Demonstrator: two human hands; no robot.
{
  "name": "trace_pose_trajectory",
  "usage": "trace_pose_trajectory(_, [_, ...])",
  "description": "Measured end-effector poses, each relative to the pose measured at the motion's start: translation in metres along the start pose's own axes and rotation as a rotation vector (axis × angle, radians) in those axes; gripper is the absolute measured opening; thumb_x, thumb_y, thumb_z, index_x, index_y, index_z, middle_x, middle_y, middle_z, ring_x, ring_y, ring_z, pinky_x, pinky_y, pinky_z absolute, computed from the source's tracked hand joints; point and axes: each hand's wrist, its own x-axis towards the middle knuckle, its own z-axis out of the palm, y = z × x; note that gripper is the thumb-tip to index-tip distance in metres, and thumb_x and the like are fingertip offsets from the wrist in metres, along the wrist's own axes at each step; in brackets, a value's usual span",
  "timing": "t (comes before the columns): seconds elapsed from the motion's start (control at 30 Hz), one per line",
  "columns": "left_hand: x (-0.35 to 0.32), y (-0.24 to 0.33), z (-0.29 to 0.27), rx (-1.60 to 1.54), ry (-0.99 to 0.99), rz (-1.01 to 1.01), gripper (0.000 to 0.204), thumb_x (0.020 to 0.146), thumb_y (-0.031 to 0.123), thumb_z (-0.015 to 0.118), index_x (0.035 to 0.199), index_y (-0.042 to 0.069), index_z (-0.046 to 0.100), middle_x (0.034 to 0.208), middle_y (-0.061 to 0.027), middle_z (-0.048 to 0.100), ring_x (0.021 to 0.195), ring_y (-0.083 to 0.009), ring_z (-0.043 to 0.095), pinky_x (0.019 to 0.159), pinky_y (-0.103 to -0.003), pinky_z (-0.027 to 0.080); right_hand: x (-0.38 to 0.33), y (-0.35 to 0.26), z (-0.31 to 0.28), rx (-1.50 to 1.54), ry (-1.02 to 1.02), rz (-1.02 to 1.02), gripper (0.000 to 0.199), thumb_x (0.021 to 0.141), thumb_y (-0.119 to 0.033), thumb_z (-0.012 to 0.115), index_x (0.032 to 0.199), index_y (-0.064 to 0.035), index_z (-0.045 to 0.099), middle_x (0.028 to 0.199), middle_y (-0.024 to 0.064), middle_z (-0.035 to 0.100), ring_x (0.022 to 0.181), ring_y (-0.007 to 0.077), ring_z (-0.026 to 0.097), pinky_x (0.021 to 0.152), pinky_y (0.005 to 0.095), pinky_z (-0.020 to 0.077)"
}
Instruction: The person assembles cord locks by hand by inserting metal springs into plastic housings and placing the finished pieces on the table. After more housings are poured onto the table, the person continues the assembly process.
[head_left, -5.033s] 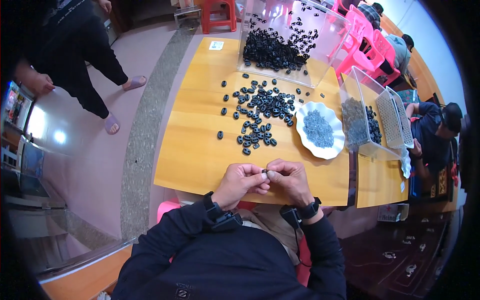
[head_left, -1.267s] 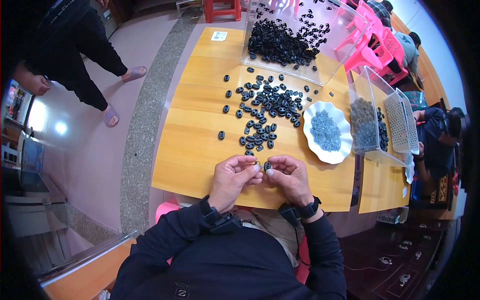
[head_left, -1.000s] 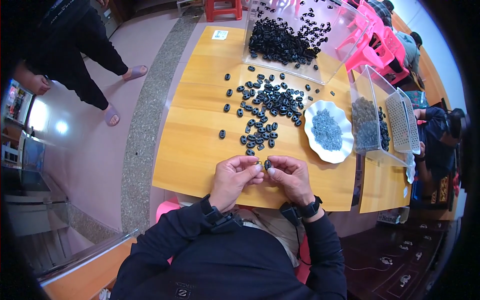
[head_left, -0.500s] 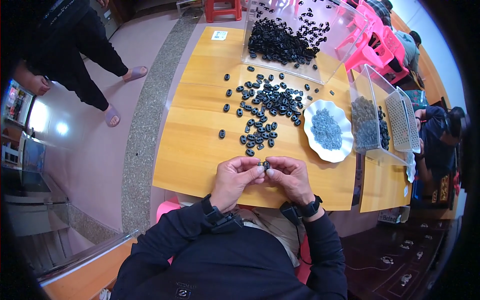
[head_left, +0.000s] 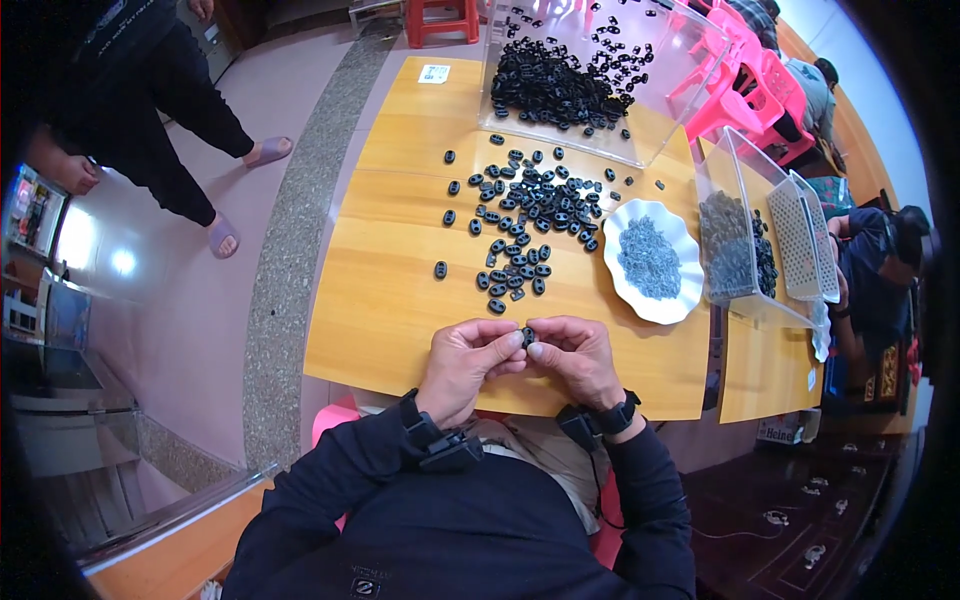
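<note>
Above the near edge of the wooden table [head_left: 400, 330], my left hand [head_left: 462, 365] and my right hand [head_left: 582, 358] meet at their fingertips. Between them they pinch a small black two-hole cord lock [head_left: 528, 338]; the fingers cover much of it. Beyond my hands lies a loose spread of similar black cord locks [head_left: 560, 207], with several strays to its left. To the right stands a white scalloped plate [head_left: 655, 313] heaped with tiny silvery pieces [head_left: 650, 258] that look like springs.
A clear bin [head_left: 655, 145] at the back holds many black pieces. On the right, another clear box [head_left: 735, 160] contains dark parts beside a white perforated basket [head_left: 803, 245]. A person in purple slippers [head_left: 268, 151] stands at left; another person [head_left: 875, 250] sits at far right.
My fingertips have drawn closer around the cord lock, and it has turned slightly in the pinch. The picture has shifted a little; the things on the table lie as before.
</note>
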Motion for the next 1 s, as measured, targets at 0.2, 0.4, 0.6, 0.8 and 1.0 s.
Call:
trace_pose_trajectory(0.2, [-0.002,0.004,-0.003,-0.026,-0.070,-0.065,0.015,0.088,0.005,0.064,0.101,-0.001,0.063,0.091,-0.0085,0.067,0.077,-0.0134,0.065,0.072,-0.026,0.057,-0.003,-0.001,0.000,0.005,-0.006,-0.012,0.026,0.082,0.007,0.065,0.107,0.0027,0.064,0.099,0.0114,0.067,0.087,0.0156,0.065,0.079,0.0277,0.0542])
trace_pose_trajectory(0.4, [0.003,0.009,-0.006,-0.060,-0.159,-0.141,0.010,0.088,0.003,0.062,0.098,0.001,0.062,0.091,-0.0095,0.066,0.079,-0.0143,0.066,0.072,-0.026,0.058,0.000,-0.006,-0.003,0.067,-0.052,0.023,0.025,0.081,0.007,0.064,0.106,0.0048,0.063,0.099,0.0134,0.067,0.087,0.0183,0.066,0.080,0.0296,0.0542])
trace_pose_trajectory(0.6, [0.004,0.009,0.004,0.044,-0.211,-0.138,0.008,0.088,0.005,0.062,0.095,0.001,0.058,0.088,-0.0096,0.064,0.075,-0.0148,0.064,0.068,-0.025,0.055,-0.008,-0.014,-0.003,0.106,-0.127,0.015,0.026,0.084,0.006,0.061,0.109,0.0059,0.061,0.099,0.0150,0.067,0.086,0.0205,0.067,0.080,0.0313,0.0547])
trace_pose_trajectory(0.8, [0.005,0.002,-0.002,0.106,-0.159,-0.070,0.012,0.089,0.007,0.061,0.098,0.002,0.056,0.086,-0.0061,0.061,0.073,-0.0134,0.061,0.067,-0.025,0.053,-0.002,-0.010,-0.001,0.145,-0.196,-0.006,0.022,0.089,-0.001,0.059,0.110,0.0040,0.059,0.094,0.0109,0.066,0.081,0.0180,0.065,0.076,0.0301,0.0546])
trace_pose_trajectory(1.0, [-0.006,0.004,0.009,0.042,-0.149,-0.051,0.015,0.090,0.008,0.061,0.103,0.002,0.056,0.089,-0.0055,0.061,0.079,-0.0148,0.064,0.073,-0.027,0.056,-0.012,-0.038,-0.015,-0.119,-0.011,-0.105,0.023,0.087,-0.002,0.062,0.109,0.0028,0.060,0.093,0.0077,0.065,0.079,0.0141,0.064,0.072,0.0265,0.0544])
